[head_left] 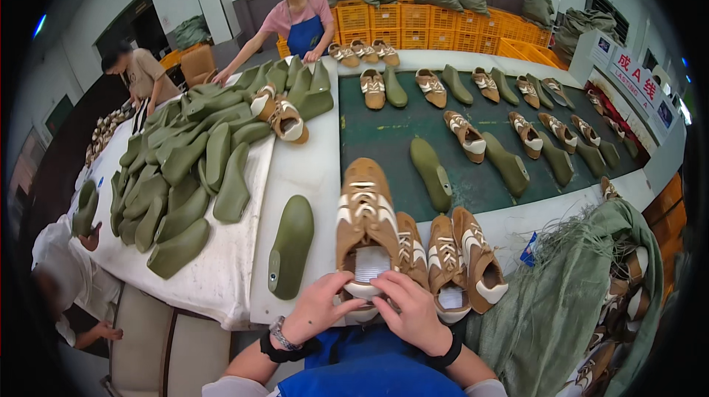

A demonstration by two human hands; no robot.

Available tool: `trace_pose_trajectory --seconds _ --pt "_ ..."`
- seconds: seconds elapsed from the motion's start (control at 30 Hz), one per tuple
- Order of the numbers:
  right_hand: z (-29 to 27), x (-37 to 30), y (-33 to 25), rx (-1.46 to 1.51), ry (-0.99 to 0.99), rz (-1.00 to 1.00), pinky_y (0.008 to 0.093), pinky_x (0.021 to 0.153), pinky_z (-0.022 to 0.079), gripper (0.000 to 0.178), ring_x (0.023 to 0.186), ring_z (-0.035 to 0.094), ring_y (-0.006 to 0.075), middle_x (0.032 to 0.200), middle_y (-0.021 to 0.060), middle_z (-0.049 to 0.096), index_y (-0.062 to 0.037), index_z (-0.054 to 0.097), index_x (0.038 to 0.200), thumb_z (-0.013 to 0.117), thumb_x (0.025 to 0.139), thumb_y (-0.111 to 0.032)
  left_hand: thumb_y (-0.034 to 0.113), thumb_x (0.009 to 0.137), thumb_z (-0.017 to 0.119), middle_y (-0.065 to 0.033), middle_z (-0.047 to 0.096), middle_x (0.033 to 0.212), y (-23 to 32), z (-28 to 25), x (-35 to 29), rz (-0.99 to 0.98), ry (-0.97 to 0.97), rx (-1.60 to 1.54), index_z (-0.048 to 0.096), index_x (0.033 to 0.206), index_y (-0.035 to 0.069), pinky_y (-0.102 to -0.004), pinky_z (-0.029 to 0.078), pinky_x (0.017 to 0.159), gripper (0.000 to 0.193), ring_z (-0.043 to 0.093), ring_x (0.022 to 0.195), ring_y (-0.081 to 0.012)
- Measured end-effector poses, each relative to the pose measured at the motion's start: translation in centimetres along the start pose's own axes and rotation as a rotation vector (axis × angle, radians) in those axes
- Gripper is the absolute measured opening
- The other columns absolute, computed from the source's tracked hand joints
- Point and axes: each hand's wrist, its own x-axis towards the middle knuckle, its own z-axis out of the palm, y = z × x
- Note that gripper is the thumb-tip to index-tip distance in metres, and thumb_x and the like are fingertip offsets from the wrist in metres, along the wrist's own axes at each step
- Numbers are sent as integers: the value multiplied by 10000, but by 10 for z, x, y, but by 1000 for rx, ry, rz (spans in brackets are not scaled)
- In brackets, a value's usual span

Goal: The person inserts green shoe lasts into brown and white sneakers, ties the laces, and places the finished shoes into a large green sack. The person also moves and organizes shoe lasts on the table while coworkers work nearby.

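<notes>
In front of me a brown and white lace-up shoe (pixel 365 212) stands toe away, its heel toward me. My left hand (pixel 323 307) grips the left side of the heel collar, and my right hand (pixel 408 307) grips the right side. Thumbs and fingertips of both hands are closed on the pale heel edge. A white ribbed piece (pixel 371 262) shows inside the shoe's opening. Close by on the right are more brown shoes (pixel 447 264), one partly hidden behind the held shoe. To the left a green shoe last (pixel 290 248) lies on the white table edge.
A heap of green lasts (pixel 185 153) covers the white table at left. Shoes and lasts stand in rows on the green conveyor belt (pixel 384 138). A green woven sack (pixel 546 308) of shoes is at right. A person in a blue apron (pixel 303 31) reaches toward the heap; others work at left.
</notes>
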Motion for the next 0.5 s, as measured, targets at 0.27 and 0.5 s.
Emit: trace_pose_trajectory --seconds 0.27,0.5 --pt "-46 -14 22 16 81 95 320 752 525 309 865 645 265 1124 156 579 -28 639 1071 702 769 -53 302 815 712 -180 666 839 -87 -34 182 -19 -163 197 535 1013 42 -397 522 670 372 661 764 -348" --pt "-71 -30 40 -11 160 202 358 763 512 203 910 626 334 1025 175 630 0 654 999 653 797 16 378 789 717 -254 650 1000 -179 65 354 -90 -192 244 517 1109 29 -439 507 814 515 629 967 -397"
